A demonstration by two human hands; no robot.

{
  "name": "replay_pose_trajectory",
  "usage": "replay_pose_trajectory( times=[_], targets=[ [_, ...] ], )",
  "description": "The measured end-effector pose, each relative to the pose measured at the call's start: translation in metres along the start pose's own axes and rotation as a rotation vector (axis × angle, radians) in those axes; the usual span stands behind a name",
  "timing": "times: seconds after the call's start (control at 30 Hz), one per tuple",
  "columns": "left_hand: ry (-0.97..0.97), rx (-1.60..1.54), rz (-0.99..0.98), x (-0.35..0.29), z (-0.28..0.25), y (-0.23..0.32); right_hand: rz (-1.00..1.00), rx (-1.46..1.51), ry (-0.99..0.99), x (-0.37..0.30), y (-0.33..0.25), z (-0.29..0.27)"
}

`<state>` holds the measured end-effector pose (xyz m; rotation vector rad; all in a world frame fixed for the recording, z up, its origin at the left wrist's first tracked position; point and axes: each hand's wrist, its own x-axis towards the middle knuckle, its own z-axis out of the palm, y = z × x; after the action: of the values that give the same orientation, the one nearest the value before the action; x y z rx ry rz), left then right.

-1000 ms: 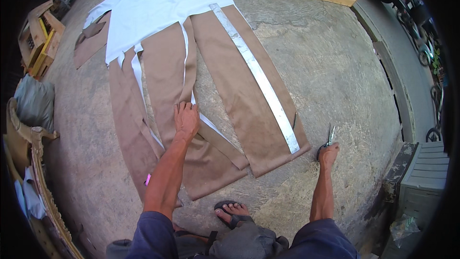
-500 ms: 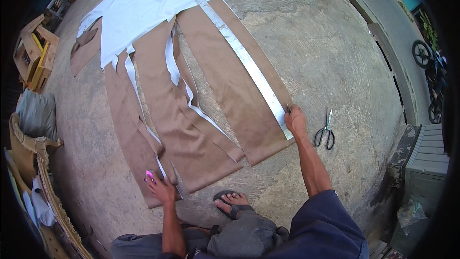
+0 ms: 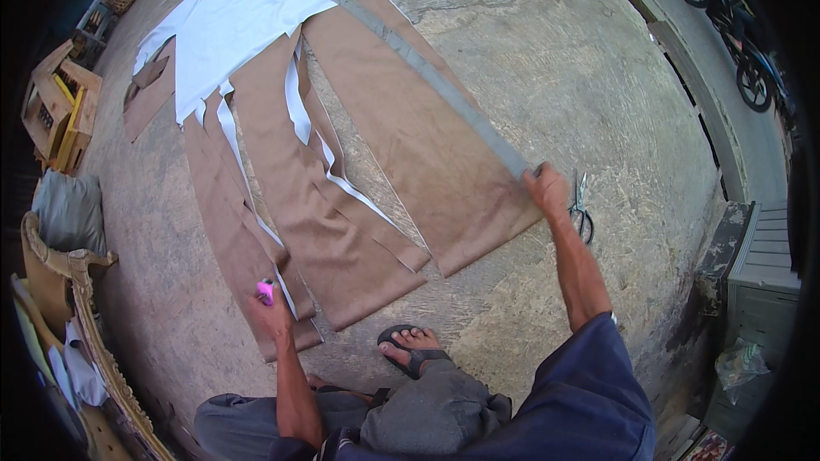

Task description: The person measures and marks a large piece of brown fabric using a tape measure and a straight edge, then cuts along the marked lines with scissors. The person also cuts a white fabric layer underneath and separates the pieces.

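Brown cloth (image 3: 282,171) with a white underside lies on the ground, cut into long strips. My right hand (image 3: 548,191) is closed on the near end of a long metal straightedge (image 3: 444,90), which slants over the right-hand strip. Beside that hand lie scissors (image 3: 583,220) with black handles, partly hidden by my wrist. Down at the near end of the left strip, my left hand (image 3: 275,318) is closed around a small bright pink object (image 3: 266,292); its kind I cannot make out. White fabric (image 3: 248,8) covers the far end of the strips.
Rough concrete floor (image 3: 512,43) surrounds the cloth. A carved wooden frame (image 3: 77,307), a grey sack (image 3: 68,213) and a wooden piece (image 3: 64,111) stand at left. At right are a grey cabinet (image 3: 760,290) and a motorbike (image 3: 730,30) on the road. My sandalled foot (image 3: 414,348) is near the cloth.
My right hand has shifted from the straightedge's side onto its near end, which has swung right toward the strip's outer edge. My left hand has drawn the pink object slightly nearer its palm. The motorbike has moved farther along the road.
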<state>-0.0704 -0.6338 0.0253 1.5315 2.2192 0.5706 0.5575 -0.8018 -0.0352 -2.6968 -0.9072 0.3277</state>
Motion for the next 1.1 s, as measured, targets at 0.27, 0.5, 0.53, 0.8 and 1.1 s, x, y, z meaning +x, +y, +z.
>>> replay_pose_trajectory(
  times=[0.27,0.5,0.53,0.8,1.1],
  targets=[
    [-0.976,-0.741,0.208,-0.122,0.072,0.133,-0.026,0.354,-0.165,-0.047,-0.062,-0.036],
    [-1.193,-0.359,0.417,-0.188,0.116,0.187,0.274,1.033,-0.754,-0.185,-0.123,-0.007],
    [-1.152,-0.361,0.453,-0.189,0.115,0.189,0.251,1.051,-0.653,-0.189,-0.123,-0.006],
    [-1.227,0.402,0.469,-0.112,0.097,0.171,0.266,0.679,-0.252,-0.106,-0.027,0.002],
    [-1.064,0.705,0.430,-0.098,0.101,0.134,0.215,0.370,0.125,-0.067,0.039,0.043]
  ],
)
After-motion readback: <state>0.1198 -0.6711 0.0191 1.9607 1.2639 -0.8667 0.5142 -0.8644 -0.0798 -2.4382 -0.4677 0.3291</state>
